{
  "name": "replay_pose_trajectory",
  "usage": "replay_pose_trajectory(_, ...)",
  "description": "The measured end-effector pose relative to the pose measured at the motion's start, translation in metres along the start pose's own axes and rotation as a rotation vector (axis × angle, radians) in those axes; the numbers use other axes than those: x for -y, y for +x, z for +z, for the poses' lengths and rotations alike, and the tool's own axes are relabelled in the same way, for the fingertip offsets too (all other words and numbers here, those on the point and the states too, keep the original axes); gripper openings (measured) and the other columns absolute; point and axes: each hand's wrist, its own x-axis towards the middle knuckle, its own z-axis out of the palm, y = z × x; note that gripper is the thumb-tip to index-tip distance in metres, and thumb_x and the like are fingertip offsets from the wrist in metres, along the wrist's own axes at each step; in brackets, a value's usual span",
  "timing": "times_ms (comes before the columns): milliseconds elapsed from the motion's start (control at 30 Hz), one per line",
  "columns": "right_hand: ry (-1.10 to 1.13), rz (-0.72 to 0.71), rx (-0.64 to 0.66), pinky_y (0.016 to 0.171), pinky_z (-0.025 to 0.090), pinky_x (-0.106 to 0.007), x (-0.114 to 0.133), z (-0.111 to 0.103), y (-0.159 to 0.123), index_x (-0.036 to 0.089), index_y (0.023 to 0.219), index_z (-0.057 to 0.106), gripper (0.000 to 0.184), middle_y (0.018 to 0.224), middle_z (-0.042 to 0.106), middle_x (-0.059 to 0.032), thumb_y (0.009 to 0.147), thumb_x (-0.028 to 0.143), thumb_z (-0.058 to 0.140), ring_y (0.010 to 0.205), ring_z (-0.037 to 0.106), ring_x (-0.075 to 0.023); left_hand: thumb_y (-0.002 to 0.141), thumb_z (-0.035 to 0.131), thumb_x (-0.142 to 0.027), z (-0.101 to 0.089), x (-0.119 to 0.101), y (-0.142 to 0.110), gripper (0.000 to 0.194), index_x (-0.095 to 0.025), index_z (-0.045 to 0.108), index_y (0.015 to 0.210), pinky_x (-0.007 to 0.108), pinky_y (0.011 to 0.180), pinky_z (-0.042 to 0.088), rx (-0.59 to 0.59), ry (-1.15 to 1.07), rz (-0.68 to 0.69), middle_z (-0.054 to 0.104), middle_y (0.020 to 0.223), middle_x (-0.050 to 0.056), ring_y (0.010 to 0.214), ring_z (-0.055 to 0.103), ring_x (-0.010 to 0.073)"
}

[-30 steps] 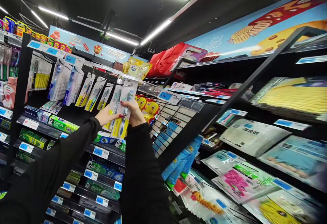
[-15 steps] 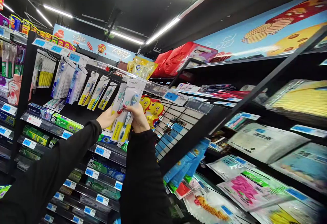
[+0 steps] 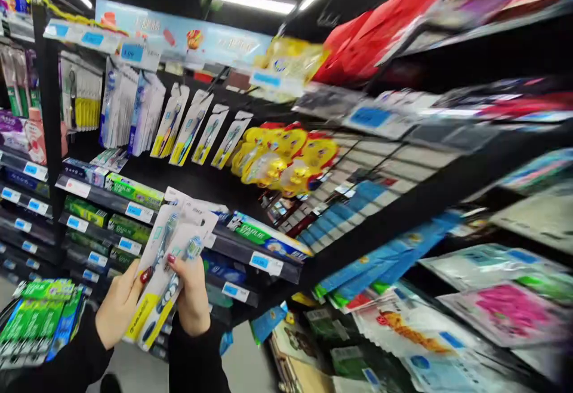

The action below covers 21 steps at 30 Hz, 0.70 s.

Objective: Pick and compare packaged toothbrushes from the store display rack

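Two packaged toothbrushes are held side by side, overlapping, low in front of me. My left hand [image 3: 117, 304] is closed on the left toothbrush pack [image 3: 156, 239], thumb on its front. The other toothbrush pack [image 3: 166, 292] is pinched in my right hand [image 3: 194, 290], with the thumb across its clear blister. Both cards are white at the top and yellow at the bottom, tilted to the right. The fingers behind the cards are hidden. Beyond them, more toothbrush packs [image 3: 191, 127] hang from shelf hooks.
Toothpaste boxes [image 3: 268, 236] line the shelf behind my hands. Yellow duck-shaped packs [image 3: 286, 157] hang right of the toothbrushes. A slanting black shelf edge [image 3: 385, 199] and bagged goods [image 3: 496, 315] fill the right side. Green toothpaste packs [image 3: 38, 318] are stacked at lower left.
Both hands have come down and left with the two toothbrush packs, away from the hanging row. The view has shifted, showing more of the duck-shaped packs and toothpaste shelf.
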Motion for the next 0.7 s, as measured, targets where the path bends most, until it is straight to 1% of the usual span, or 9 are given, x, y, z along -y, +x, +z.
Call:
replay_pose_trajectory(67, 0.072, 0.073, -0.062, 0.058, 0.055, -0.035, -0.022, 0.007, -0.007, 0.023, 0.086, 0.063, 0.031, 0.081, 0.068, 0.0001, 0.057, 0.031, 0.072, 0.063, 0.063, -0.0203, 0.091, 0.038, -0.042, -0.008, 0.011, -0.019, 0.044, -0.021, 0.049, 0.128, 0.030, 0.088, 0.043, -0.043, -0.029, -0.071, 0.061, 0.120, 0.006, 0.100, 0.059, 0.0214)
replay_pose_trajectory(100, 0.087, 0.102, -0.092, 0.060, 0.055, -0.034, -0.033, 0.010, -0.010, 0.023, 0.084, 0.064, 0.029, 0.081, 0.068, 0.0004, 0.058, 0.031, 0.072, 0.064, 0.063, -0.0194, 0.090, 0.041, -0.042, -0.011, 0.016, -0.028, 0.045, -0.022, 0.048, 0.129, 0.031, 0.092, 0.041, -0.056, -0.096, -0.117, 0.057, 0.125, 0.005, 0.105, 0.056, 0.0216)
replay_pose_trajectory(200, 0.052, 0.199, -0.113, 0.067, 0.054, -0.032, -0.068, 0.014, -0.018, 0.021, 0.084, 0.065, 0.029, 0.086, 0.068, -0.0009, 0.060, 0.035, 0.072, 0.071, 0.063, -0.0197, 0.085, 0.048, -0.048, -0.017, 0.031, -0.053, 0.056, -0.026, 0.038, 0.136, 0.034, 0.098, 0.038, -0.074, -0.441, -0.332, 0.049, 0.134, 0.006, 0.116, 0.050, 0.0236)
replay_pose_trajectory(267, -0.015, 0.258, -0.046, 0.070, 0.052, -0.033, -0.091, 0.014, -0.023, 0.019, 0.086, 0.064, 0.032, 0.089, 0.069, -0.0032, 0.062, 0.040, 0.071, 0.077, 0.063, -0.0220, 0.079, 0.056, -0.050, -0.020, 0.038, -0.068, 0.068, -0.026, 0.034, 0.138, 0.037, 0.097, 0.039, -0.111, -0.624, -0.418, 0.049, 0.134, 0.008, 0.116, 0.051, 0.0260)
replay_pose_trajectory(367, -0.147, 0.298, 0.120, 0.074, 0.050, -0.034, -0.119, 0.012, -0.030, 0.016, 0.087, 0.064, 0.039, 0.094, 0.068, -0.0070, 0.064, 0.047, 0.070, 0.087, 0.062, -0.0261, 0.069, 0.071, -0.040, -0.029, 0.047, -0.090, 0.076, -0.026, 0.038, 0.136, 0.038, 0.098, 0.039, -0.172, -0.749, -0.457, 0.053, 0.130, 0.009, 0.114, 0.052, 0.0284)
replay_pose_trajectory(433, -0.204, 0.299, 0.216, 0.076, 0.049, -0.036, -0.132, 0.010, -0.035, 0.015, 0.089, 0.064, 0.041, 0.096, 0.067, -0.0082, 0.066, 0.049, 0.067, 0.090, 0.061, -0.0272, 0.067, 0.073, -0.031, -0.036, 0.051, -0.103, 0.073, -0.024, 0.043, 0.133, 0.040, 0.098, 0.038, -0.185, -0.851, -0.512, 0.057, 0.125, 0.009, 0.113, 0.053, 0.0289)
replay_pose_trajectory(533, -0.249, 0.277, 0.276, 0.081, 0.047, -0.038, -0.144, 0.011, -0.044, 0.016, 0.094, 0.063, 0.041, 0.097, 0.066, -0.0079, 0.071, 0.050, 0.063, 0.092, 0.059, -0.0266, 0.066, 0.073, -0.024, -0.043, 0.057, -0.116, 0.063, -0.020, 0.051, 0.125, 0.040, 0.098, 0.038, -0.209, -1.002, -0.573, 0.064, 0.115, 0.009, 0.110, 0.056, 0.0294)
replay_pose_trajectory(633, -0.319, 0.229, 0.322, 0.087, 0.044, -0.040, -0.150, 0.014, -0.050, 0.017, 0.096, 0.063, 0.039, 0.097, 0.065, -0.0081, 0.075, 0.050, 0.059, 0.098, 0.056, -0.0268, 0.064, 0.072, -0.020, -0.043, 0.065, -0.122, 0.052, -0.016, 0.059, 0.114, 0.040, 0.097, 0.040, -0.251, -1.102, -0.604, 0.069, 0.104, 0.008, 0.105, 0.059, 0.0297)
replay_pose_trajectory(700, -0.359, 0.195, 0.353, 0.090, 0.043, -0.041, -0.153, 0.015, -0.051, 0.017, 0.096, 0.064, 0.039, 0.100, 0.063, -0.0087, 0.075, 0.050, 0.059, 0.100, 0.054, -0.0269, 0.064, 0.072, -0.019, -0.041, 0.069, -0.124, 0.046, -0.015, 0.061, 0.109, 0.041, 0.095, 0.041, -0.264, -1.146, -0.589, 0.070, 0.099, 0.008, 0.102, 0.061, 0.0301)
